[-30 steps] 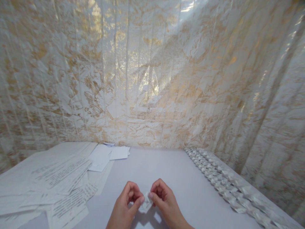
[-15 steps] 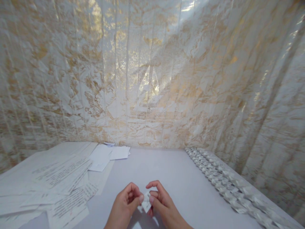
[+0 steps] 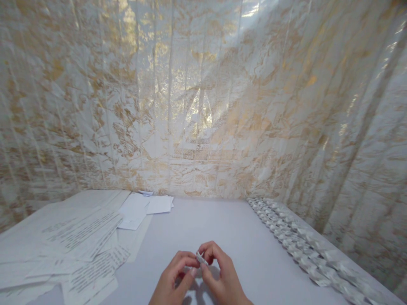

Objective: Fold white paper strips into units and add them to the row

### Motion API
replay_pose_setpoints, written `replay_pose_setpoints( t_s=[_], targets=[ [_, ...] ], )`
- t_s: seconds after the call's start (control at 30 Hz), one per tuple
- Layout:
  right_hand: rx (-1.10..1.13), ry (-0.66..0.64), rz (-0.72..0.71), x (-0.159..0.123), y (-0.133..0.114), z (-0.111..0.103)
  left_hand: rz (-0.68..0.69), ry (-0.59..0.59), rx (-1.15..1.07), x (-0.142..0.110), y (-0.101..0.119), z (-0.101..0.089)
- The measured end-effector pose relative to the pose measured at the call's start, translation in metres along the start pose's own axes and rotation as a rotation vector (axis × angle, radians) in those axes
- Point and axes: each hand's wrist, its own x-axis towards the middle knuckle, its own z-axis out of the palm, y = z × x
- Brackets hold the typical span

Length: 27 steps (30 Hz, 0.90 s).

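A small folded piece of paper [image 3: 201,259], white with dark print, is held up over the table near the bottom centre, seen nearly edge-on. My right hand [image 3: 219,267] pinches it between thumb and curled fingers. From the other side my left hand [image 3: 178,274] meets it, fingers bent round and fingertips at the paper's left edge. Its thumb sits a little lower, close to the paper. Much of the paper is hidden by the fingers.
Printed paper sheets and strips [image 3: 85,237] overlap on the left of the white table [image 3: 203,224]. Blank white paper pieces [image 3: 135,212] lie behind them. Long rows of folded paper units [image 3: 295,241] run along the right edge. A shiny patterned plastic sheet [image 3: 203,106] hangs behind.
The folded paper has turned from showing its flat face to nearly edge-on. My left hand has shifted right, and its fingers now reach over to the paper.
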Motion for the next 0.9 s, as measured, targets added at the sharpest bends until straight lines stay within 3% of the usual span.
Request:
replay_pose_setpoints(
  t_s=[0.1, 0.17, 0.37, 0.57, 0.9],
  targets=[
    [-0.273, -0.082, -0.186, -0.002, 0.0, -0.001, -0.048, -0.043, -0.004, -0.001, 0.001, 0.004],
    [-0.357, -0.094, -0.218, -0.003, 0.0, 0.001, -0.095, -0.022, -0.019, -0.001, -0.001, 0.004],
    [-0.086, -0.181, -0.156, 0.002, -0.001, -0.002, -0.165, 0.049, -0.044, 0.007, -0.012, -0.006],
    [0.071, -0.211, -0.003, 0.004, 0.002, -0.008, -0.269, -0.049, -0.101, 0.014, -0.016, -0.004],
    [0.202, -0.124, 0.338, 0.003, 0.004, -0.004, -0.251, -0.123, -0.136, 0.013, -0.008, -0.005]
  ],
)
